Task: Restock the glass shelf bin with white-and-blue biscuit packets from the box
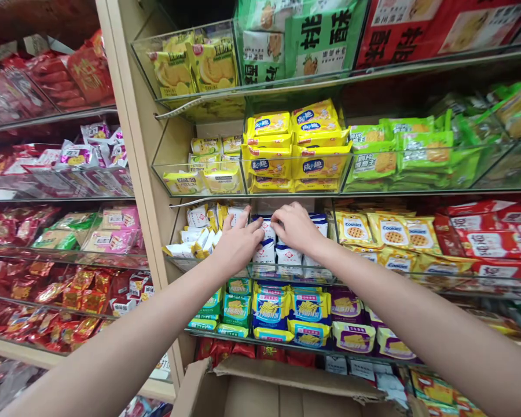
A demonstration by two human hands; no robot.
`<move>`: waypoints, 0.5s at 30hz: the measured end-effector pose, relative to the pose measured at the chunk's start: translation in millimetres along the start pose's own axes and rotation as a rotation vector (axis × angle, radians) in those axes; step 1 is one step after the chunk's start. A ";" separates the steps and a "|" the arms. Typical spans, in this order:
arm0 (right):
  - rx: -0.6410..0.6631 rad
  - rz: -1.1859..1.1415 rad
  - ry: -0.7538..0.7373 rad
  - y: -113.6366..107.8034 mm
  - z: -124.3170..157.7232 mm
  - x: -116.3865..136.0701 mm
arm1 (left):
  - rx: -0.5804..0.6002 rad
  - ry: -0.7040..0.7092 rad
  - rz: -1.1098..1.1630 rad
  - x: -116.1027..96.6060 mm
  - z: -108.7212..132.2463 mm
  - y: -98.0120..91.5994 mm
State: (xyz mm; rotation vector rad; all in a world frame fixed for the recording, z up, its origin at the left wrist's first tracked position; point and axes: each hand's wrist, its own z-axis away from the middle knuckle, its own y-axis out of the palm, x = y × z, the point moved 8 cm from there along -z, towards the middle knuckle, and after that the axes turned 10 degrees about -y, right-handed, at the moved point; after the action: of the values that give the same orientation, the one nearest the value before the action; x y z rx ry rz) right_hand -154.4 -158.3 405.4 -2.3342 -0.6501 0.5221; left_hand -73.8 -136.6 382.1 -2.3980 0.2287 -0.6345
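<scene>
Both my arms reach forward to a clear plastic shelf bin (286, 271) at mid height. It holds white and blue snack packets (287, 255) standing in rows. My left hand (238, 240) lies on the left rows with fingers curled over the packet tops. Just to its right, my right hand (296, 227) presses down on the packets, fingers bent. The two hands almost touch. I cannot tell whether either hand grips a packet.
Yellow cracker packs (295, 152) fill the bin above. Cookie bags (388, 230) sit to the right, blue and purple packs (306, 310) below. An open cardboard box (278, 389) stands under my arms. A beige shelf post (135, 139) divides off red snack shelves (47, 243) at left.
</scene>
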 end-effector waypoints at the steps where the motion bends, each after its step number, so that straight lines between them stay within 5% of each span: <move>1: 0.011 -0.011 -0.044 -0.6 3.2 6.7 | 0.001 0.003 0.003 1.3 -0.6 0.7; 4: 0.107 -0.027 -0.149 6.3 11.0 22.3 | 0.008 0.009 0.004 3.6 -1.6 0.8; 15: 0.182 -0.027 -0.002 27.3 20.8 15.5 | 0.080 0.043 -0.094 6.0 -6.0 0.7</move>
State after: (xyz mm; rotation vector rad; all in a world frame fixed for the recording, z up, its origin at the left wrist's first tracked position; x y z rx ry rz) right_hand -144.3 -157.6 369.1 -2.1516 -0.6084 0.5477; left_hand -71.6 -142.3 388.1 -2.3307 0.1071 -0.7253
